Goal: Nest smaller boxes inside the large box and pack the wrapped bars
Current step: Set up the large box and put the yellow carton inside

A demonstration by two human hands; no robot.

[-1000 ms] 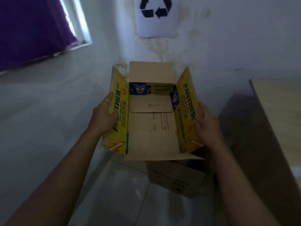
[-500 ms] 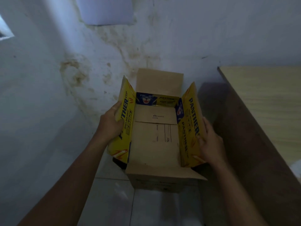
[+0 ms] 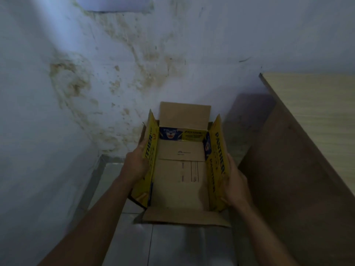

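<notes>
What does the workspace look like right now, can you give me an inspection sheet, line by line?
Surface: pale tiled floor, dim light.
Job's things: open cardboard box with yellow PANTHER flaps folded inward, held low over the floor at the wall's foot; its inside looks empty. No smaller boxes or wrapped bars in view.
Clutter: nothing seen.
Grippers: left hand grips the left flap; right hand presses the right flap.
Cables: nothing seen.
Surroundings: stained white wall; wooden table on the right; paper sheet on the wall at top.
</notes>
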